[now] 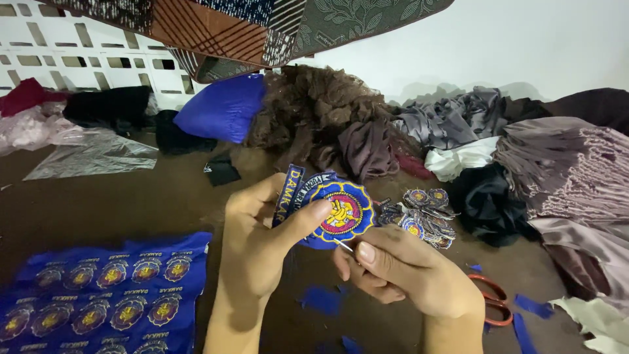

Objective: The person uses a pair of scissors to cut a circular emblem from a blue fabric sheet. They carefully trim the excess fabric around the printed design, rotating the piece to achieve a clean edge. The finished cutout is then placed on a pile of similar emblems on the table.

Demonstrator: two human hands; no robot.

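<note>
The patch (341, 213) is held above the floor (131, 203), at the centre, between the left hand (259, 242) and the right hand (400, 269). A sheet of uncut patches (105, 292) lies on the floor to the left of the left hand. A pile of cut patches (422, 216) lies just right of the held patch. Scissors (491, 301) lie on the floor, partly hidden behind the right hand. Scraps (321, 300) are scattered on the floor below the hands. Heaped cloth (458, 137) is stacked behind and to the right. A cushion (223, 108) rests behind, left of the heap. A plastic bag (92, 154) lies at far left.
</note>
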